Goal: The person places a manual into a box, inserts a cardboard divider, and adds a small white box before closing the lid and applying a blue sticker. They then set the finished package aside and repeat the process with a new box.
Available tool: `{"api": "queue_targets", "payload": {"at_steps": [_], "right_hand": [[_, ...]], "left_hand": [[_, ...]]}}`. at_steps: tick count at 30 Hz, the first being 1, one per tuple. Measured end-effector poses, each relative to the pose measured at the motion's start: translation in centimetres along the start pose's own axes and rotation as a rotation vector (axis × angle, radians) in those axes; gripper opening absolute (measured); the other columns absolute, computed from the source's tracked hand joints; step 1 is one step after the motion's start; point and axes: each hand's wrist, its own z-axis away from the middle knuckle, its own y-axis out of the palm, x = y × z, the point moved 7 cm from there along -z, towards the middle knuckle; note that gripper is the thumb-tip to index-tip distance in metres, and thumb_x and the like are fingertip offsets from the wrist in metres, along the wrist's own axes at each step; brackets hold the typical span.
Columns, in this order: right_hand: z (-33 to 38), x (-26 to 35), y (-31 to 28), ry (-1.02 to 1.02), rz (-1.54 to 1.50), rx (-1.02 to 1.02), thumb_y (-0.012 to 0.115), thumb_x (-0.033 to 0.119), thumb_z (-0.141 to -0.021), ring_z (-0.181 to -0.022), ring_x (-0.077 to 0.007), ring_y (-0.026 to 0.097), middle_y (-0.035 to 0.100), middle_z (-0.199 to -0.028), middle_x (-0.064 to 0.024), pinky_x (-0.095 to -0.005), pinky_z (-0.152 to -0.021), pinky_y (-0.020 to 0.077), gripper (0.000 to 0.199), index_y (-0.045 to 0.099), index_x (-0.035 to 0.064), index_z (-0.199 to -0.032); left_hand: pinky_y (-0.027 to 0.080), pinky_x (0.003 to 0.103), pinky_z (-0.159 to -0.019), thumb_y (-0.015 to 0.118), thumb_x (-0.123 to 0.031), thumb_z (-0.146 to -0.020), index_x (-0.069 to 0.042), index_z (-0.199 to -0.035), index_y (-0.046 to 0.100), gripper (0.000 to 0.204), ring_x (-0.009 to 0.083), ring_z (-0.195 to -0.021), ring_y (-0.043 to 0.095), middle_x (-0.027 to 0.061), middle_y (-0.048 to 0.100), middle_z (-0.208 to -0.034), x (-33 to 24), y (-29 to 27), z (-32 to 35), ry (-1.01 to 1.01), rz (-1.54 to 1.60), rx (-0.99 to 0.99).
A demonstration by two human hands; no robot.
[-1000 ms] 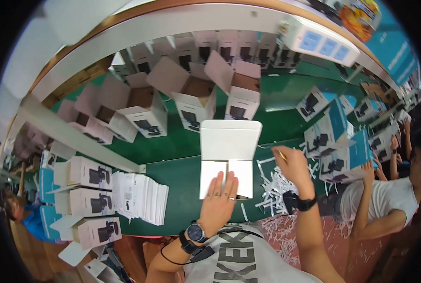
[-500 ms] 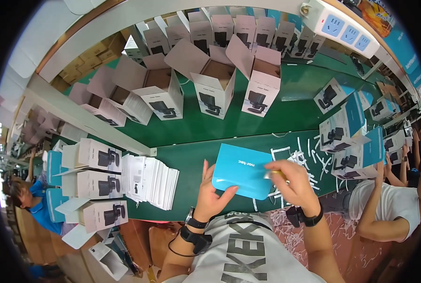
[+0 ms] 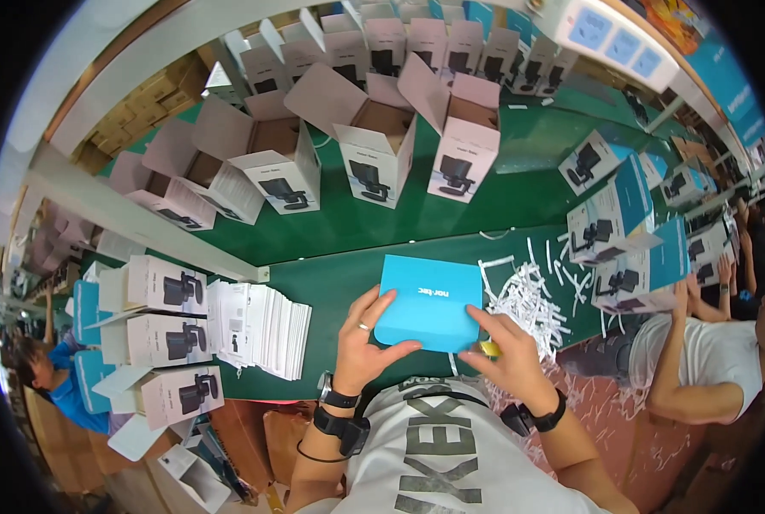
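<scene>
Left hand (image 3: 363, 344) and right hand (image 3: 512, 355) are gripping the blue box (image 3: 428, 304) over the green bench (image 3: 322, 278); blue is showing where white was earlier. My right is also holding a yellow object (image 3: 490, 349).

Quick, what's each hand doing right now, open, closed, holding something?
Left hand: holding the blue box by its left side.
Right hand: holding a small yellow object, touching the box's right side.

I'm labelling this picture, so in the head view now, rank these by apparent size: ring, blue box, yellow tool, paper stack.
Largest to smallest:
1. Blue box and paper stack: too alike to rank.
2. Yellow tool, judged by its visible part.
3. Ring.
</scene>
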Motion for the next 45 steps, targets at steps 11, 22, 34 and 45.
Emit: {"api": "queue_targets", "payload": {"at_steps": [11,22,34,45], "right_hand": [[0.4,-2.6,2.7,-0.134,-0.173,-0.365,0.085,-0.005,-0.078,-0.074,-0.0151,0.057,0.062,-0.103,-0.0085,-0.0270,-0.064,0.0468,0.045,0.078,0.0066,-0.121],[0.1,-3.4,3.9,-0.276,0.057,-0.368,0.087,0.003,-0.077,-0.067,-0.0154,0.057,0.065,-0.117,-0.0107,-0.0279,-0.056,0.0472,0.044,0.078,0.0091,-0.120],[-0.9,-3.2,7.0,-0.378,0.014,-0.394,0.083,0.008,-0.080,-0.073,-0.0202,0.073,0.069,-0.137,-0.0081,-0.0313,-0.059,0.0575,0.042,0.076,0.0118,-0.121],[-3.0,-4.9,3.6,-0.499,-0.163,-0.231,0.076,0.003,-0.080,-0.081,-0.0179,0.074,0.072,-0.134,-0.0020,-0.0288,-0.068,0.0586,0.045,0.076,0.0150,-0.123]], "left_hand": [[0.055,0.038,-0.074,0.100,-0.038,-0.060,-0.010,-0.117,0.075,0.069,0.0274,-0.088,0.065,0.0050,0.057,-0.084,-0.3,-0.3,0.6,0.381,-0.440,-0.219],[0.050,0.043,-0.081,0.096,-0.045,-0.064,-0.011,-0.122,0.071,0.071,0.0305,-0.094,0.058,0.0074,0.056,-0.094,0.3,-1.2,-0.3,0.507,-0.476,-0.097],[0.023,0.066,-0.123,0.083,-0.052,-0.079,-0.015,-0.160,0.041,0.099,0.0518,-0.153,0.025,0.0275,0.026,-0.168,-0.4,6.5,-2.8,0.449,-0.794,0.423],[0.032,0.065,-0.113,0.080,-0.056,-0.079,-0.020,-0.152,0.055,0.085,0.0565,-0.132,0.042,0.0376,0.038,-0.150,-3.4,3.5,-7.0,0.468,-0.799,0.482]]}}
